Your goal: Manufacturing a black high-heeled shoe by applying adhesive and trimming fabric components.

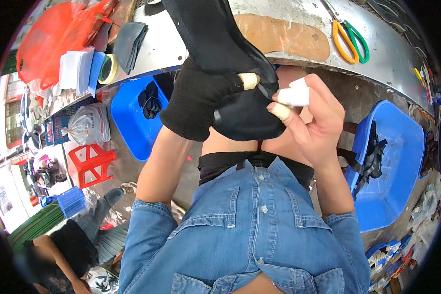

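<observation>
A black boot (250, 117) is held over my lap, its rounded toe toward me and its shaft reaching up over the table edge. My left hand (201, 95), in a black knit glove with pale tape round the bare thumb tip, is closed round the boot's middle. The bare right hand (311, 115) has white and cream tape on its fingertips. Its thumb and fingers are pinched together against the boot's right edge, by a thin greyish strip (263, 91). Whatever lies between those fingertips is too small to make out.
Beyond the boot, the metal table (299, 19) bears a brown sole-shaped sheet (284, 38), yellow-and-green-handled scissors (350, 41), a tape roll (108, 68) and a red bag (59, 39). Blue bins (392, 171) with black pieces flank my legs. Another person (73, 240) is at lower left.
</observation>
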### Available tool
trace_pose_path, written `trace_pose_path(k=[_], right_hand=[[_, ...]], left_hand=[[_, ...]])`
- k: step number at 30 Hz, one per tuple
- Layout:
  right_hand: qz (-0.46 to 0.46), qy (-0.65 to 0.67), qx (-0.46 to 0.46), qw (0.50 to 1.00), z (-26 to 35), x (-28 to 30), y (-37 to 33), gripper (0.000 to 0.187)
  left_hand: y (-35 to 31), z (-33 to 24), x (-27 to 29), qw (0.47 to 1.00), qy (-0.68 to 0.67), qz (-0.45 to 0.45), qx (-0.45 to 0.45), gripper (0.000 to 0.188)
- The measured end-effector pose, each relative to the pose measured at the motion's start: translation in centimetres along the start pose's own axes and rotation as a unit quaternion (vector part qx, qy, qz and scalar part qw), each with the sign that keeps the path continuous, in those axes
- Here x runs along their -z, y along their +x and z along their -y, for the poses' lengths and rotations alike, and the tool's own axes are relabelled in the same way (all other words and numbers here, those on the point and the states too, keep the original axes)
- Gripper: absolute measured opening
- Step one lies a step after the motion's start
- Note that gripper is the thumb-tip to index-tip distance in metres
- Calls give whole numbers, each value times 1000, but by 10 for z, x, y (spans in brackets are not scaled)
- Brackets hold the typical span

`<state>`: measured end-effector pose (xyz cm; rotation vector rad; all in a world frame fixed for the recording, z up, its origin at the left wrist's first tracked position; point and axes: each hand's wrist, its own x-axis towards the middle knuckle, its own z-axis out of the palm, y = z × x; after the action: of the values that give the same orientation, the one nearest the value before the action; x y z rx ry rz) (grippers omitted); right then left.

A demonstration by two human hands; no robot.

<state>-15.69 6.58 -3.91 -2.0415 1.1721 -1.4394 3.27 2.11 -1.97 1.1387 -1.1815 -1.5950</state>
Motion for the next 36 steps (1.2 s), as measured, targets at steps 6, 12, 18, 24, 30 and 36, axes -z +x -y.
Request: trace_pose_path(k=[6, 12, 18, 24, 30, 36], right_hand=[[8, 100, -66, 993, 5, -3, 0, 23], [-57, 292, -335, 894, 19, -5, 7, 24], [12, 288, -267, 920, -10, 0, 16, 15], [92, 230, -260, 933, -15, -4, 15, 17], [-4, 85, -176, 981, 10, -3, 4, 17], [-8, 42, -62, 997, 6, 0, 2, 16]], left_hand=[[-4, 4, 0, 998, 41, -38, -34, 31], [-7, 8, 0, 994, 63, -28, -81, 30], [-8, 8, -4, 994, 61, 6, -92, 29], [-8, 14, 1, 994, 54, 3, -95, 28], [-4, 12, 7, 992, 98, -21, -77, 25], [-6, 9, 5, 997, 72, -7, -16, 27]])
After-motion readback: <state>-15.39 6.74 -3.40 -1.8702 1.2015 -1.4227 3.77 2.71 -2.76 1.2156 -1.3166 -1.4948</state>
